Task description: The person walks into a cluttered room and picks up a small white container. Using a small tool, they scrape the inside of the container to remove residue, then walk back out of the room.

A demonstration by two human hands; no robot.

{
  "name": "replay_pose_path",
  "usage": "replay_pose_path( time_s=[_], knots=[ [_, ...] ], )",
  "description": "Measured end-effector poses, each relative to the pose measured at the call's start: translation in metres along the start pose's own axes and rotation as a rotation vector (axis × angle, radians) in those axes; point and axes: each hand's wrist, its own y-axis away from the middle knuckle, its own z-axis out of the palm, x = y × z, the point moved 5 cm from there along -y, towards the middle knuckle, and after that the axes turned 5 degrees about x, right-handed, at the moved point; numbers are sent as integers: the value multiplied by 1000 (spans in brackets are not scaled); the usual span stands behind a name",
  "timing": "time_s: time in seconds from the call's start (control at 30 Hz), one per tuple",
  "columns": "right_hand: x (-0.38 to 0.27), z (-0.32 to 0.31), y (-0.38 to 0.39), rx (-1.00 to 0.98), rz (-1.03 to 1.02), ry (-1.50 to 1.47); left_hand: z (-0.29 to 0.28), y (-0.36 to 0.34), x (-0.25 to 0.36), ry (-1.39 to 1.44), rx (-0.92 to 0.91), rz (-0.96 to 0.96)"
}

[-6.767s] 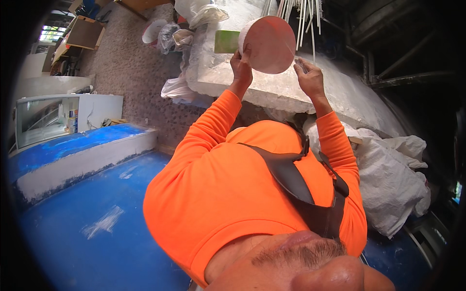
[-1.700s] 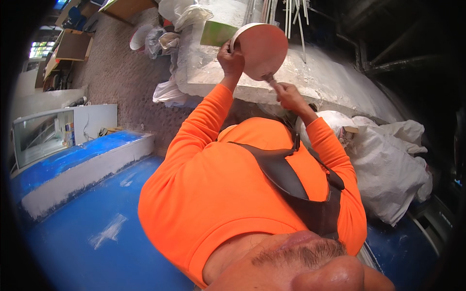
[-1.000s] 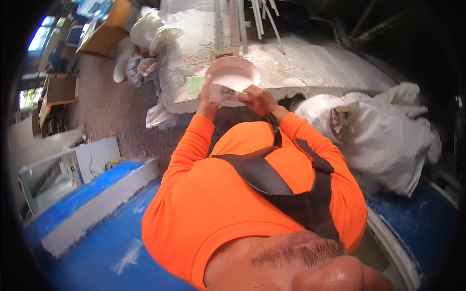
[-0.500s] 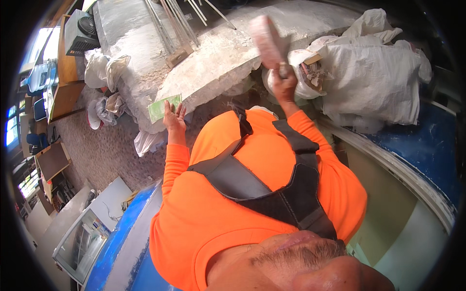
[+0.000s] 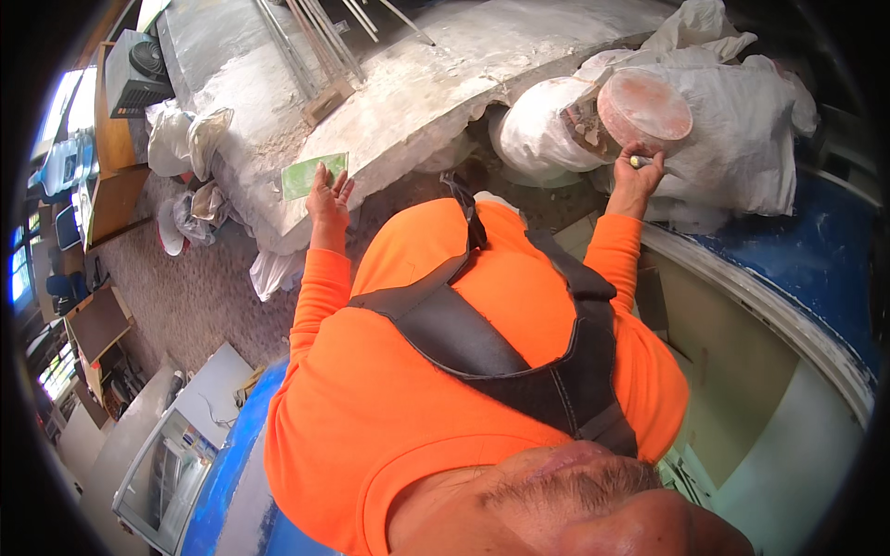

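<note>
My left hand holds a flat green rectangular plate, some fingers extended over it, above the near left end of a dusty pale slab. Over on the right, my right hand is closed round the short handle of a round pinkish pan-like tool. Its dusty round face shows, and pale powder coats it. That tool is beside the mouth of a white sack with broken rubble inside, and in front of a larger white sack.
Several long metal bars and a brownish block lie on the slab. A grey fan unit and plastic bags sit at the left. A blue panel with a pale worn edge runs along the right.
My right hand has swung the round tool rightward from above the slab's edge to beside the sacks, turning its face into view. My left hand and the green plate have shifted slightly farther away.
</note>
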Motion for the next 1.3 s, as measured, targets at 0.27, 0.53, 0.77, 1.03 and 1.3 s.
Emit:
replay_pose_path(
  time_s=[0.27, 0.53, 0.77, 1.03, 1.3],
  knots=[
    [-28, 17, 12, -178, 174, -237, -1, -5, -3, -7, -7, -25],
    [-2, -35, -19, 156, -59, 84, 7, 4, 4, 26, -2, -16],
    [45, 75, 90, -645, -778, 906, 53, 32, 23, 63, -269, -19],
    [173, 99, 247, -1753, -1247, 944, 146, 82, 70, 111, -698, -27],
    [206, 72, 277, -1983, -1019, 1072, 122, 79, 75, 248, -712, -51]
  ],
)
